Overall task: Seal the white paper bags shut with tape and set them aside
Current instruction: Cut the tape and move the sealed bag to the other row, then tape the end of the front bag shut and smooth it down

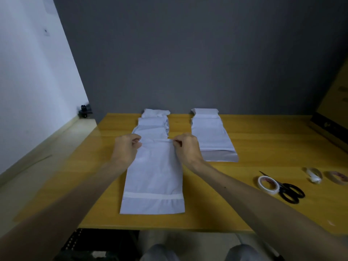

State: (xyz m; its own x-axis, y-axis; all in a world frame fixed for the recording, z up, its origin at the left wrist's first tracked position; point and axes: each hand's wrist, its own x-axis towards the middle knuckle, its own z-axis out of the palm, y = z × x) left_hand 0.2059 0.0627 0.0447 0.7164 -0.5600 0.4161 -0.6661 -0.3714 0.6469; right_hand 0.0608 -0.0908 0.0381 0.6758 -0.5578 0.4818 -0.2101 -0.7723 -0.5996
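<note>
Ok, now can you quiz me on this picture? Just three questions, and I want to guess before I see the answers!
1. True or false: the scissors lie to the left of the nearest white bag.
2. What are the left hand and the right hand both pinching?
A) the white tape roll
B) the far edge of the nearest white bag
C) the scissors
3. Fill in the missing word: the white tape roll lies partly on top of the ____.

Key: 1 false; 2 B; 3 scissors.
</note>
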